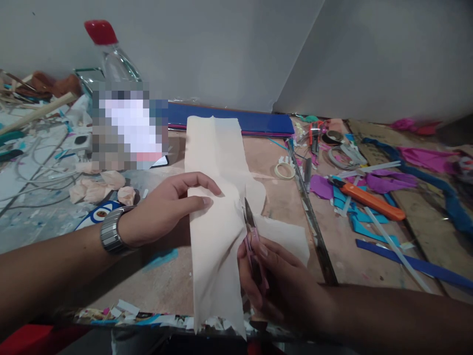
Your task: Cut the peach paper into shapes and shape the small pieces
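A long cream sheet [214,148], thin and soft like crepe paper or cloth, lies lengthwise before me, its near end hanging over the table's front edge. My left hand [166,207] holds it at the left side. The thumb and index finger rest on top, slightly apart, while the other fingers are mostly hidden. In my right hand [273,276] is a pair of scissors [253,236] with pinkish handles, blades pointing away from me at the sheet's right side. The sheet is creased and lifted beside the blades. A cream flap [284,236] spreads out to the right.
A blue folded stack [229,117] lies along the wall. At left are a red-capped clear bottle [118,64], a blurred-out phone, cables and scraps. On the right lie a tape roll [284,170], an orange cutter knife [373,197], glue sticks [395,246] and coloured scraps.
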Available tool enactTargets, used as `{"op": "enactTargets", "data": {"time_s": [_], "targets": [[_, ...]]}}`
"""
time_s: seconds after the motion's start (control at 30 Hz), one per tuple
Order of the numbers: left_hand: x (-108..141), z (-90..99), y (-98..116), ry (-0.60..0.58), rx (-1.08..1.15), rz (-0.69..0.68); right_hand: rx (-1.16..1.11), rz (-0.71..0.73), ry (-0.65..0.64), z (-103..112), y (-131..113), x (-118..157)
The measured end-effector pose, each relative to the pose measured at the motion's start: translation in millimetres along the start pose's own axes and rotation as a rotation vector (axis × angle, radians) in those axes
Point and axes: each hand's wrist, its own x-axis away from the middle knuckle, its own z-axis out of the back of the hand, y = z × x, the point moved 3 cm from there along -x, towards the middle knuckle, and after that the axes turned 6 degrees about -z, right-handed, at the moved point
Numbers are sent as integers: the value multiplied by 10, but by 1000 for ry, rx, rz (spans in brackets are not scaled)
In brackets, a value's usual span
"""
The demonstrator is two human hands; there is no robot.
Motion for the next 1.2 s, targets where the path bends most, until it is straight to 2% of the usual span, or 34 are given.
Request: {"op": "enactTargets", "data": {"time_s": [0.17, 0.47, 0.77, 1.0, 1.2], "targets": [[8, -13, 2, -20, -15, 17, 26, -18, -47, -10, -14, 6], [2, -27, 26, -10, -92, 4, 44, -43, 3, -26, 4, -13], [-7, -82, -6, -83, 36, 80, 46, -24, -21, -19, 16, -21], [9, -83, 11, -79, 52, 69, 74, -28, 52, -3, 52, -19], [32, -79, 16, -64, 61, 80, 64, -7, 13, -56, 0, -36]]}}
